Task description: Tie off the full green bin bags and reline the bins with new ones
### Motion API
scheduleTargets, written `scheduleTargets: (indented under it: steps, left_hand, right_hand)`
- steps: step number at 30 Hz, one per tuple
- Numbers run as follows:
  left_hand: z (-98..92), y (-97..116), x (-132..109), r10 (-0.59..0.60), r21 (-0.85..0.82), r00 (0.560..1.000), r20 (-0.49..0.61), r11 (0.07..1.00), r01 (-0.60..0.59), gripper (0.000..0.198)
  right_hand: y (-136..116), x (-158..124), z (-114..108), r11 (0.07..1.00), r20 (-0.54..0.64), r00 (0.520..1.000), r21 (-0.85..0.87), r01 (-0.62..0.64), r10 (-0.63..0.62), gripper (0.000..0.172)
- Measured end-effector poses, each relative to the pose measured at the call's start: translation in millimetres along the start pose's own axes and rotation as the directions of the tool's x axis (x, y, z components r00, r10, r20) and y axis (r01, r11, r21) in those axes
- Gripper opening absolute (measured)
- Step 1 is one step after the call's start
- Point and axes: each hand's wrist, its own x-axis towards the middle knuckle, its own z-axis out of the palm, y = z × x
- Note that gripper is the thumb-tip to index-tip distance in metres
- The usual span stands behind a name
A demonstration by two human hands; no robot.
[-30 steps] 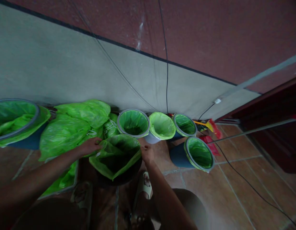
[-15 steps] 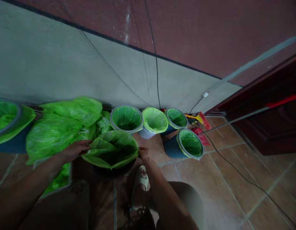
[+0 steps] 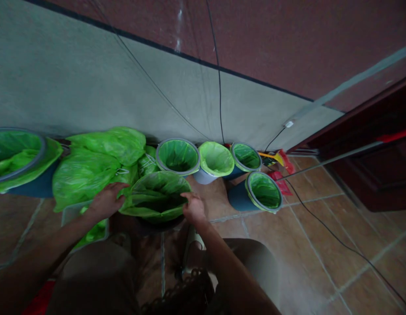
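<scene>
Two hands pinch the rim of a crumpled bright-green plastic liner bag over a dark round bin on the tiled floor: left hand grasping its left edge, right hand its right.

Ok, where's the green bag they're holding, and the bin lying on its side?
green bag [image 3: 157, 192]: head view, crumpled top near the opening.
tipped bin [image 3: 237, 202]: head view, dark blue side wall.

blocked: lined bins behind, bags left | free: floor right
</scene>
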Motion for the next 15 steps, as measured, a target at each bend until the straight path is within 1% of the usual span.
scheduleTargets:
  steps: [1,2,3,4,5,6,7,8,10,14,15]
  left_hand:
    - [-1.2,7.4,-6.5,0.156,0.038,0.987,0.033,0.987,-0.157,0.05]
    - [-1.2,14.7,-12.9,0.304,0.06,0.949,0.086,0.949,-0.31,0.046]
    - [-0.5,21.2,-18.9,0.422,0.061,0.894,0.151,0.899,-0.434,0.041]
    - [0.7,26.0,-24.2,0.497,0.045,0.841,0.212,0.855,-0.517,0.034]
    - [2.3,28.9,-28.8,0.542,0.027,0.798,0.263,0.823,-0.568,0.026]
    - [3.9,29.5,-32.6,0.567,0.015,0.766,0.302,0.801,-0.599,0.018]
    - [5.6,27.9,-35.9,0.578,0.011,0.747,0.328,0.788,-0.615,0.017]
    - [7.6,24.4,-38.9,0.581,0.015,0.737,0.345,0.782,-0.624,0.021]
    - [12.9,13.6,-44.7,0.571,0.043,0.735,0.364,0.779,-0.626,0.027]
    - [31.7,-9.9,-56.6,0.543,0.07,0.71,0.448,0.771,-0.633,0.024]
    - [37.6,-14.2,-58.9,0.535,0.07,0.719,0.444,0.779,-0.623,0.023]
  right_hand:
    - [-11.4,-2.6,0.1,0.987,0.105,0.985,-0.074,0.143,-0.135,0.05]
    - [-21.5,-6.1,1.2,0.959,0.195,0.955,-0.129,0.253,-0.226,0.05]
    - [-29.6,-10.4,3.0,0.928,0.263,0.924,-0.177,0.329,-0.277,0.045]
    - [-35.4,-15.7,5.2,0.901,0.311,0.902,-0.22,0.375,-0.299,0.037]
    - [-38.8,-21.9,7.4,0.88,0.339,0.89,-0.256,0.399,-0.305,0.028]
    - [-40.1,-28.9,9.6,0.866,0.352,0.884,-0.281,0.412,-0.307,0.022]
    - [-39.7,-36.4,11.6,0.859,0.351,0.884,-0.296,0.417,-0.308,0.018]
    - [-38.2,-44.4,13.3,0.857,0.341,0.887,-0.303,0.416,-0.31,0.018]
    - [-33.6,-59.9,16.4,0.861,0.311,0.899,-0.311,0.403,-0.309,0.017]
    - [-24.4,-81.8,23.6,0.867,0.29,0.924,-0.359,0.347,-0.249,0.019]
    - [-22.1,-84.6,26.0,0.867,0.289,0.927,-0.368,0.337,-0.238,0.019]
